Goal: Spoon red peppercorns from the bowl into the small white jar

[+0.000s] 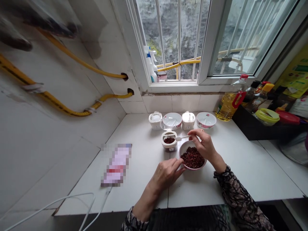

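Observation:
A white bowl [181, 149] heaped with dark red dried peppercorns [193, 157] stands on the counter before me. My left hand [168, 170] pinches its near left rim between thumb and fingers. In my right hand [203, 141], above the bowl's far right side, is the handle of a small white spoon [182, 138]. The spoon points left, its head at the right rim of a small seasoning jar [169, 148]. That jar has its lid raised and holds some of the same dark red pieces. What lies in the spoon's head is too small to tell.
Behind stand two more white jars [155, 123] [188, 123] and two white bowls [172, 119] [206, 119]. An oil bottle [225, 107] and a black rack [250, 123] of condiments are at right. A blurred-out phone-like object [117, 165] with a white cable [105, 199] lies left.

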Demonstrator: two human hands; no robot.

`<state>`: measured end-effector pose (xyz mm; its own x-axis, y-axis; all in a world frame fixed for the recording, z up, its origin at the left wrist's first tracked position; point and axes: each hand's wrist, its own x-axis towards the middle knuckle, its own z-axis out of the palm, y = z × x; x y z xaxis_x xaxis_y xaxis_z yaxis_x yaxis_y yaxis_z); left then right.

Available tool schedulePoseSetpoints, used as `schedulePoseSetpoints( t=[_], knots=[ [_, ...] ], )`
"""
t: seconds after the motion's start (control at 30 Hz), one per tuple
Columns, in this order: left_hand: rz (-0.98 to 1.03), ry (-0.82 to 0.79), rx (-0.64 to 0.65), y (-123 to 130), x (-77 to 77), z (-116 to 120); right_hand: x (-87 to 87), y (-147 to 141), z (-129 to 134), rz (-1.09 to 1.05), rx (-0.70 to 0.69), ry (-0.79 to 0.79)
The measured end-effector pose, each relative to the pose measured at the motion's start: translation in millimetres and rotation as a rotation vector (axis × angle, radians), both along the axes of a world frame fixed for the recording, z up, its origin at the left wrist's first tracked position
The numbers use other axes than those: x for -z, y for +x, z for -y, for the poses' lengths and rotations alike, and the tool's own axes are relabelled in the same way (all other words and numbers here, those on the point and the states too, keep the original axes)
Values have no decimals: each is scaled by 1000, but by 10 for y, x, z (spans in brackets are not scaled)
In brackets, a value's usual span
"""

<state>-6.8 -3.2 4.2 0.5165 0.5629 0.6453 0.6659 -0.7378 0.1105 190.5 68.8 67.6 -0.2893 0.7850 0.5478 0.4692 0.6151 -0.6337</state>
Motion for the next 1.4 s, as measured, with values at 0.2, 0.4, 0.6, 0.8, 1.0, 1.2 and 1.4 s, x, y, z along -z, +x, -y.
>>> schedulePoseSetpoints(
  t=[0.2, 0.4, 0.6, 0.8, 1.0, 1.2, 1.4],
  knots=[
    [7, 6, 6, -5, 9, -4, -36, 189, -54, 214, -21, -140],
    [21, -24, 21, -18, 36, -5, -77, 290, -64, 152, -81, -232],
    [25, -28, 20, -25, 39, -5, 17, 253, -88, 318, -84, -150],
    [26, -18, 24, -26, 49, -10, 16, 127, -30, 315, -184, -203],
    [29, -21, 24, -18, 29, -6, -41, 250, -74, 127, -114, -413],
    [34, 3, 28, -10, 11, -8, -19, 271, -124, -82, -130, -639],
    [19, 16, 20, -13, 12, -15, 4, 291, -175, -253, -113, -731]
  ],
)
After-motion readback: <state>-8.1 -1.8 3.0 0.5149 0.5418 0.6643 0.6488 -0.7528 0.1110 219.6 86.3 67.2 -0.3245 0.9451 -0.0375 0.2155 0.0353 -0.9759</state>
